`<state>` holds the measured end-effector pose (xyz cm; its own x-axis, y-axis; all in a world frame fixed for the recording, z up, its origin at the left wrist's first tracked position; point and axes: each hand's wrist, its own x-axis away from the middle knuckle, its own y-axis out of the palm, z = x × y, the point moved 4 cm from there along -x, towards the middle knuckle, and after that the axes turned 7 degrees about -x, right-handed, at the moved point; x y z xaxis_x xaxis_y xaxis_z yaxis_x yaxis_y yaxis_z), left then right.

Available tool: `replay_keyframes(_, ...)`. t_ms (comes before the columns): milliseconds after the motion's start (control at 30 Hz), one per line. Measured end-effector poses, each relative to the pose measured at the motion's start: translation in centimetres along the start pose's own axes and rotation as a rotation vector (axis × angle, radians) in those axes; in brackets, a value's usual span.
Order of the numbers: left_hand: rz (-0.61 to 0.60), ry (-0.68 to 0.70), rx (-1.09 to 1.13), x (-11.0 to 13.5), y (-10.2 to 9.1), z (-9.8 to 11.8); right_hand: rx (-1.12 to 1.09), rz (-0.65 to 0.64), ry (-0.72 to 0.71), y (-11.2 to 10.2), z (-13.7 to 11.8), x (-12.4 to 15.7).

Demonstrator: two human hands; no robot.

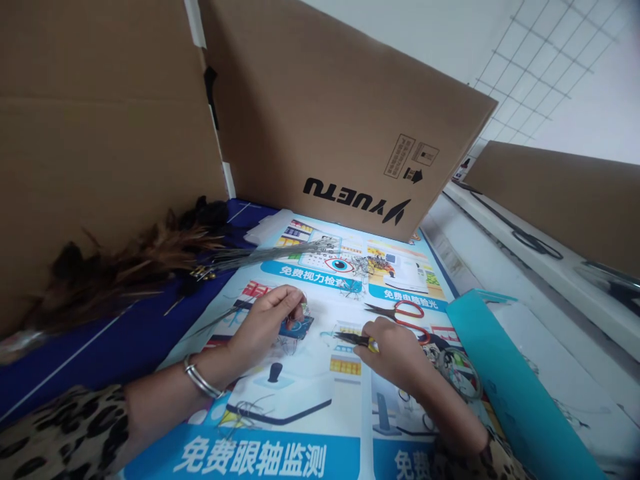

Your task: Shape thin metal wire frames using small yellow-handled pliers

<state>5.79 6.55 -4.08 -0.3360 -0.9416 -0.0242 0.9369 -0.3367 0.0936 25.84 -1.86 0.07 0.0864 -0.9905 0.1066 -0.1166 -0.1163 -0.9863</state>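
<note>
My left hand [275, 317] is closed in a pinch above the printed poster. Whatever lies between its fingertips is too small to make out; thin wire loops [287, 345] show just below them. In my right hand [395, 350] is a pair of pliers [351, 338], with dark pointed jaws directed left towards my left hand and a bit of yellow handle showing. The jaws and the left fingertips are apart. Red-handled scissors [411, 312] lie just beyond my right hand. A bundle of thin straight wires [270, 253] lies farther back.
The poster [345, 407] covers the work surface. Tangled wire pieces [361, 267] lie at its back, others near the front. Brown feathers [145, 257] lie left on blue cloth [100, 347]. Cardboard [325, 113] stands behind. A wire coil [457, 373] and teal box [520, 393] are right.
</note>
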Motion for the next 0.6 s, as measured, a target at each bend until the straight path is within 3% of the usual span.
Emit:
replay_keyframes(167, -0.009, 0.001, 0.009, 0.1, 0.14, -0.12, 0.125, -0.023, -0.023, 0.08, -0.27, 0.26)
replay_keyframes(600, -0.008, -0.031, 0.016, 0.06, 0.23, -0.32, 0.169, -0.013, -0.059, 0.48, -0.3, 0.0)
